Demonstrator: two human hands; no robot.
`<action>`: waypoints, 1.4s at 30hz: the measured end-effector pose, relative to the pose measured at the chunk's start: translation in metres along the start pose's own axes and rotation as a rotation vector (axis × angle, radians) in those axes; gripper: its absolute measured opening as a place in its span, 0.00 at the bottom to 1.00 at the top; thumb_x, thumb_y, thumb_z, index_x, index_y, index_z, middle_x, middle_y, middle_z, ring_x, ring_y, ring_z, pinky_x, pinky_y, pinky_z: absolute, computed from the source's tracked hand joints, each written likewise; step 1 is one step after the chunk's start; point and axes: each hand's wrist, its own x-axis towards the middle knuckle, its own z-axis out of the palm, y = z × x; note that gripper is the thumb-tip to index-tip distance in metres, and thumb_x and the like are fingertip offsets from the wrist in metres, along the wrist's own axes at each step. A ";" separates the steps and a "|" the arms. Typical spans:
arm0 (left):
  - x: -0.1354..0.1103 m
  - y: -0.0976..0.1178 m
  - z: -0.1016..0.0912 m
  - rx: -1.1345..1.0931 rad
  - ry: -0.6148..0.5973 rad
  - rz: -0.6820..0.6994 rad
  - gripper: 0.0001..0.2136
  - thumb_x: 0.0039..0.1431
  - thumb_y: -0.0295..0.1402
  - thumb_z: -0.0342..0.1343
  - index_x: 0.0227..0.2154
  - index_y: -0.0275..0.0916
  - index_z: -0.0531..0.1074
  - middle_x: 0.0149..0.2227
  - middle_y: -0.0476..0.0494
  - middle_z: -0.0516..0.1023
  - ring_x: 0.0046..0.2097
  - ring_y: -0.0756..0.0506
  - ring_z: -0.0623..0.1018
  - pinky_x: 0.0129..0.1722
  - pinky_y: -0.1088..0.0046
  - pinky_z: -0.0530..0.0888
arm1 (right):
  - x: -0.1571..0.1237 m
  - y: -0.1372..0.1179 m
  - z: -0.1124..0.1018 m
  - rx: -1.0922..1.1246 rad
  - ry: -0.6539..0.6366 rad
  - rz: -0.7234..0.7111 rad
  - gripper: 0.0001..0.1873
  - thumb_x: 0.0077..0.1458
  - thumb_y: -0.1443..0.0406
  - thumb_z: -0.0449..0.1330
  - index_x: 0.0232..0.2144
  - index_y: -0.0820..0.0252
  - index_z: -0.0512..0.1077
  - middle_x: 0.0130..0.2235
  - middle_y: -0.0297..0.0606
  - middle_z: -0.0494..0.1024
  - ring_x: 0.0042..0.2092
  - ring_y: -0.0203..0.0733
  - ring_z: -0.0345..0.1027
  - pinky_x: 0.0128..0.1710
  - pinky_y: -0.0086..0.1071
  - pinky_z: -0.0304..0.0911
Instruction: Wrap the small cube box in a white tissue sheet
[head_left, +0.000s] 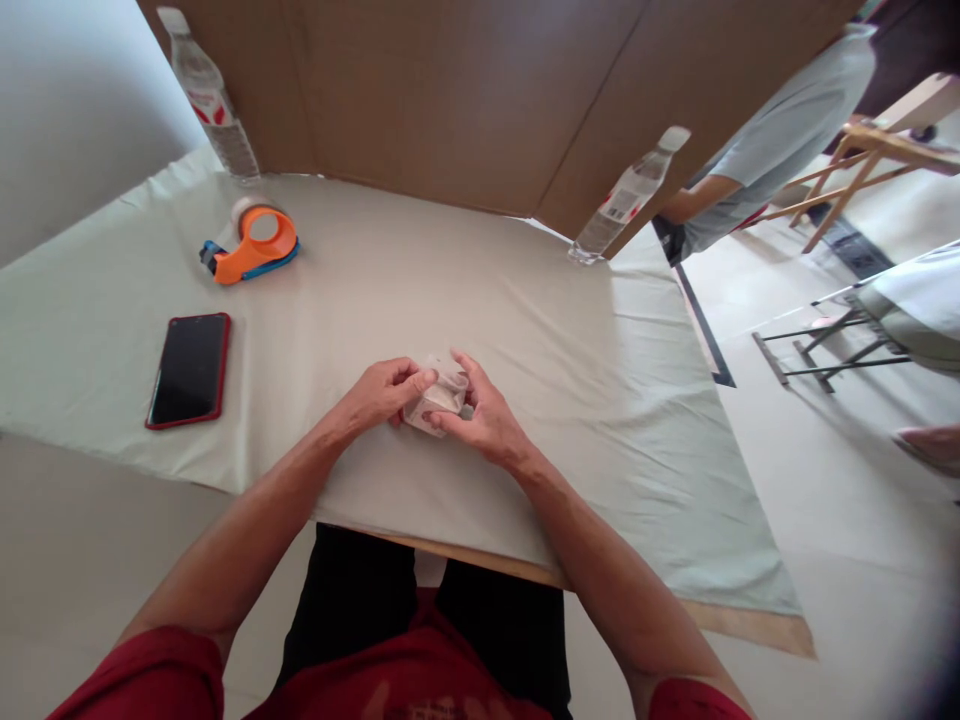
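Note:
Near the front edge of the cloth-covered table, a small whitish box lies between my two hands. Something pale and thin, perhaps a flap or a wrapper, stands up at its top; I cannot make out which. My left hand grips the box from the left, its thumb along the upper edge. From the other side my right hand holds it, thumb against the near face and fingers behind. Part of the box is hidden by my fingers.
A red-cased phone lies at the left, with an orange tape dispenser behind it. Water bottles stand left and right against a cardboard panel. At the right are a person in grey and a folding stool.

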 end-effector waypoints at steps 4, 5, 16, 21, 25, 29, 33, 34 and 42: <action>-0.002 0.002 -0.002 -0.066 -0.092 0.075 0.24 0.53 0.52 0.62 0.41 0.35 0.75 0.39 0.41 0.81 0.40 0.43 0.80 0.38 0.71 0.74 | 0.003 -0.005 -0.010 0.276 -0.105 0.116 0.57 0.42 0.55 0.73 0.69 0.57 0.50 0.52 0.46 0.78 0.48 0.48 0.76 0.47 0.40 0.72; -0.002 0.002 -0.002 -0.121 -0.146 0.071 0.25 0.52 0.50 0.64 0.45 0.35 0.75 0.43 0.40 0.81 0.44 0.42 0.80 0.41 0.69 0.75 | 0.003 -0.006 -0.012 0.314 -0.124 0.136 0.57 0.42 0.56 0.73 0.69 0.57 0.51 0.51 0.46 0.78 0.48 0.47 0.76 0.46 0.39 0.72; 0.001 0.000 0.007 -0.254 -0.184 -0.038 0.21 0.46 0.37 0.66 0.43 0.35 0.74 0.39 0.44 0.81 0.40 0.44 0.79 0.39 0.72 0.72 | 0.002 0.004 -0.017 0.288 0.085 0.094 0.40 0.51 0.53 0.66 0.62 0.62 0.63 0.45 0.43 0.81 0.43 0.43 0.75 0.47 0.38 0.70; 0.002 -0.005 0.007 -0.271 -0.187 -0.076 0.19 0.45 0.37 0.66 0.42 0.35 0.76 0.36 0.46 0.81 0.37 0.46 0.79 0.38 0.72 0.72 | 0.006 0.006 -0.006 0.248 0.189 0.066 0.18 0.52 0.55 0.63 0.42 0.60 0.77 0.31 0.35 0.79 0.32 0.37 0.70 0.35 0.32 0.67; 0.003 -0.006 0.009 -0.264 -0.161 -0.111 0.16 0.45 0.37 0.66 0.37 0.34 0.77 0.32 0.46 0.81 0.33 0.48 0.78 0.35 0.73 0.71 | 0.005 0.001 -0.001 0.157 0.255 -0.003 0.11 0.53 0.58 0.62 0.32 0.59 0.78 0.27 0.33 0.76 0.29 0.35 0.66 0.31 0.30 0.63; 0.001 -0.002 0.009 -0.259 -0.126 -0.120 0.17 0.44 0.38 0.66 0.37 0.34 0.78 0.31 0.46 0.80 0.31 0.49 0.77 0.33 0.74 0.70 | -0.002 -0.003 -0.002 0.150 0.223 -0.009 0.13 0.56 0.56 0.60 0.35 0.59 0.78 0.30 0.35 0.78 0.31 0.36 0.68 0.33 0.31 0.64; 0.001 -0.001 0.006 -0.228 -0.083 -0.119 0.18 0.46 0.42 0.65 0.37 0.33 0.78 0.30 0.48 0.79 0.30 0.50 0.75 0.32 0.74 0.68 | -0.008 -0.002 -0.001 0.082 0.144 -0.014 0.24 0.51 0.53 0.66 0.47 0.60 0.76 0.39 0.40 0.81 0.36 0.40 0.71 0.40 0.36 0.69; 0.001 -0.001 0.005 -0.222 -0.082 -0.119 0.19 0.47 0.42 0.65 0.38 0.33 0.78 0.29 0.48 0.79 0.30 0.50 0.75 0.32 0.74 0.68 | -0.009 -0.001 0.000 0.046 0.148 -0.022 0.27 0.49 0.53 0.67 0.49 0.60 0.75 0.41 0.41 0.81 0.38 0.41 0.71 0.42 0.37 0.69; -0.003 0.004 0.011 -0.074 -0.079 -0.049 0.17 0.50 0.39 0.61 0.41 0.36 0.79 0.33 0.47 0.81 0.34 0.48 0.76 0.35 0.74 0.70 | -0.006 0.009 0.003 0.123 0.122 -0.018 0.27 0.50 0.53 0.67 0.50 0.59 0.74 0.42 0.43 0.82 0.41 0.44 0.75 0.45 0.41 0.71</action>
